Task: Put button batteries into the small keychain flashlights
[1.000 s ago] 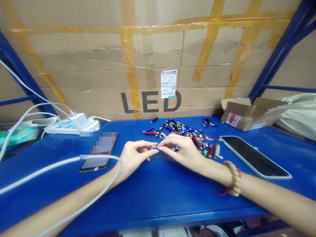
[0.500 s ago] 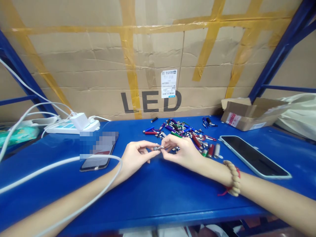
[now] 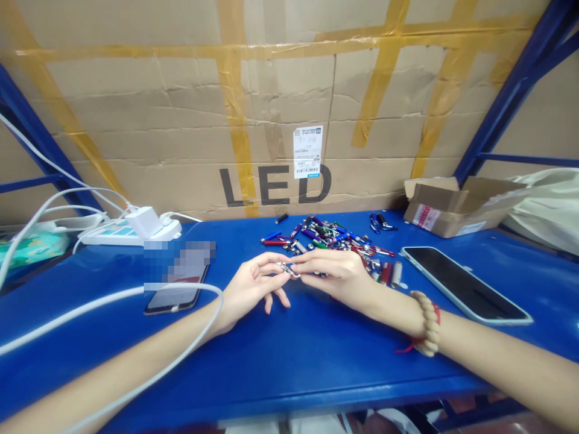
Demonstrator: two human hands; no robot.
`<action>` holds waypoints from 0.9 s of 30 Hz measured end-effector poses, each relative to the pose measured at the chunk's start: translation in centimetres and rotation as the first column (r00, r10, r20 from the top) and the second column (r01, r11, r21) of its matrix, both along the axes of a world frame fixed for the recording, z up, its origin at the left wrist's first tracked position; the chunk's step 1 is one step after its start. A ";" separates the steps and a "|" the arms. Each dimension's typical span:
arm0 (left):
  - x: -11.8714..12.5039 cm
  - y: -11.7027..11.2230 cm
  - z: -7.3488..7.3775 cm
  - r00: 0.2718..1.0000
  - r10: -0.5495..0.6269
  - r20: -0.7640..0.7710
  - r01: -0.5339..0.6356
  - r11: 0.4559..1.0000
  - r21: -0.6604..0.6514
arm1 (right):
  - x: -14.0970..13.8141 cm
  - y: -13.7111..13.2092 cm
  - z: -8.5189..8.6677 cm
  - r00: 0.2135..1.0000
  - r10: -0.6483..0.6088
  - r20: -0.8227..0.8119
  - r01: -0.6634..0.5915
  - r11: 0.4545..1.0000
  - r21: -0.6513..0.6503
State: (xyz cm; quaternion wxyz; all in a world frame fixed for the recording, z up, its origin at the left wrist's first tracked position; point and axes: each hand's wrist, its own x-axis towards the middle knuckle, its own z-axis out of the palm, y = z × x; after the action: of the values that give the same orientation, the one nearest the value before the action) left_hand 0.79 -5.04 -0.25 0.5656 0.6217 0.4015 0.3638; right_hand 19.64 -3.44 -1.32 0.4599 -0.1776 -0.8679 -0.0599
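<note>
A small silver metal clip (image 3: 292,271) sits between my two hands at the middle of the table. My left hand (image 3: 253,280) pinches it between thumb and fingers, with the lower fingers hanging loosely apart. From the other side, my right hand (image 3: 339,274) has its thumb and fingertips on the clip, its fingers straighter and partly covering it. Just behind the hands lies a pile of coloured metal tubes and clips (image 3: 323,235), in red, blue, purple, green and silver. My right hand and wrist hide part of that pile.
A dark phone (image 3: 183,289) lies left and a phone in a pale case (image 3: 465,286) right. A white power strip (image 3: 113,232) stands at the back left. A white cable (image 3: 190,286) loops over my left forearm. An opened small carton (image 3: 446,208) sits back right on the blue table (image 3: 289,361).
My right hand has gone from a rounded pinch to straighter fingers reaching over the clip. The lower fingers of my left hand have spread downward. The clip is turned slightly.
</note>
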 end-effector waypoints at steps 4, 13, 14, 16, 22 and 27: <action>-0.2 0.1 -0.1 0.999 0.043 -0.023 -0.042 0.998 0.050 | 0.3 0.1 0.2 0.996 -0.035 0.082 0.025 0.992 0.120; 0.0 -0.3 0.1 0.982 0.180 -0.062 -0.169 0.974 0.152 | 0.1 -0.3 0.4 0.987 -0.135 0.088 0.104 0.953 0.284; 0.0 -0.4 0.1 0.982 0.183 -0.054 -0.174 0.973 0.152 | 0.1 -0.3 0.4 0.988 -0.132 0.083 0.103 0.953 0.284; -0.1 -0.3 0.1 0.988 0.152 -0.012 -0.149 0.979 0.136 | 0.1 -0.3 0.3 0.992 -0.104 0.069 0.082 0.960 0.266; -0.1 -0.1 0.4 0.998 0.035 0.061 -0.036 0.999 0.026 | 0.2 0.0 0.3 0.997 -0.027 0.070 0.014 0.984 0.175; -0.2 0.0 0.6 0.993 0.045 0.112 -0.038 0.997 -0.066 | 0.2 0.2 0.4 1.000 -0.012 0.018 0.010 0.996 0.093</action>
State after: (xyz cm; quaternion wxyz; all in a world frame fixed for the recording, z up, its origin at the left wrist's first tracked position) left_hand 0.59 -5.09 0.39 0.5995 0.5729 0.3931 0.3972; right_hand 19.89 -3.21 -0.96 0.4594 -0.1603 -0.8674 -0.1043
